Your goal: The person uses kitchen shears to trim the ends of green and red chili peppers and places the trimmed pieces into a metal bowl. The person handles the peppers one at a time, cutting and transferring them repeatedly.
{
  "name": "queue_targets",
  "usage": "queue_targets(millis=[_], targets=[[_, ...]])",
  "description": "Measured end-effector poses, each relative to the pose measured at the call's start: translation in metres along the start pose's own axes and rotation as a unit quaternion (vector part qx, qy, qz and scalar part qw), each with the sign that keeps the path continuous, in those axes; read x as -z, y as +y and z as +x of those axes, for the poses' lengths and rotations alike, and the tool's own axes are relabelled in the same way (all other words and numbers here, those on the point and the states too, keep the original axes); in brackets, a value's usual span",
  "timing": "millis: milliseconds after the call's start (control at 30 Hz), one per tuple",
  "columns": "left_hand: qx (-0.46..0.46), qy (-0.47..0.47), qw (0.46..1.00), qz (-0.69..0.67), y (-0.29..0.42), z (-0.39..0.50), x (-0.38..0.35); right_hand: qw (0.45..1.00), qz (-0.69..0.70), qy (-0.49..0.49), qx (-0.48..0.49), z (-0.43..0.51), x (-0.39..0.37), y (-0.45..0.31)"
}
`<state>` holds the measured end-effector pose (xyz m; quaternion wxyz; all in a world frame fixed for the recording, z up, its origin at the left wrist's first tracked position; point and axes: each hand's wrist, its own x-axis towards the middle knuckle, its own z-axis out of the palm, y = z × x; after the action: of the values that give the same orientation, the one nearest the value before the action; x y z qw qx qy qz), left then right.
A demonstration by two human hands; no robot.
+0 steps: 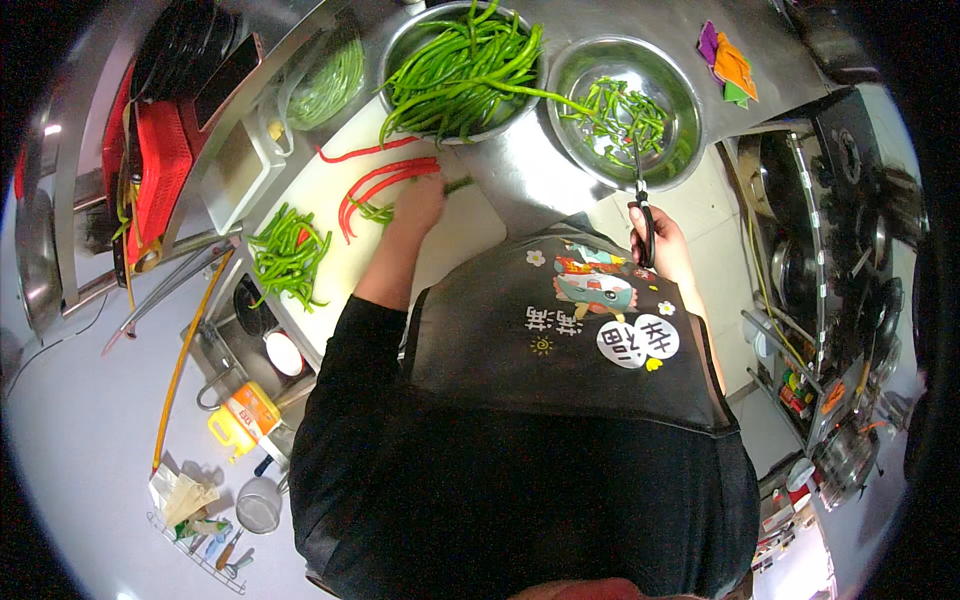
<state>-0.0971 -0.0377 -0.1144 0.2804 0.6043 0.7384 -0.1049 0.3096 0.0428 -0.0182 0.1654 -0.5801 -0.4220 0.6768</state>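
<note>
My left hand (421, 201), slightly blurred, is low over a white cutting board (465, 225). Its fingers are closed around a few green chili peppers (376, 213), which stick out on both sides. Beside its knuckles lie several long red chili peppers (386, 176). My right hand (663, 238) grips black-handled scissors (643, 232), their blades reaching over the rim into a steel bowl (691, 112). Cut green pepper pieces (619, 120) are scattered in that bowl. To its left, a second steel bowl (390, 82) is heaped with long green chili peppers (465, 75), one extending across to the first bowl.
A pile of green peppers (289, 257) sits at the board's left edge. A bag of green vegetables (328, 86) and a white tray (238, 176) are farther left. Coloured cloths (727, 64) lie on the steel counter (622, 19). A stove (810, 187) stands at right.
</note>
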Motion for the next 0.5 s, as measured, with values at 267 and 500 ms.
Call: queue_targets(millis=[267,500], targets=[[0.054,0.271,0.955,0.106,-0.029,-0.033,0.01,0.999,-0.02,-0.038,0.009,0.002,-0.014,-0.011],[-0.039,0.114,0.908,-0.401,0.043,0.003,0.044,1.0,-0.015,-0.011,-0.006,-0.001,-0.018,-0.013]])
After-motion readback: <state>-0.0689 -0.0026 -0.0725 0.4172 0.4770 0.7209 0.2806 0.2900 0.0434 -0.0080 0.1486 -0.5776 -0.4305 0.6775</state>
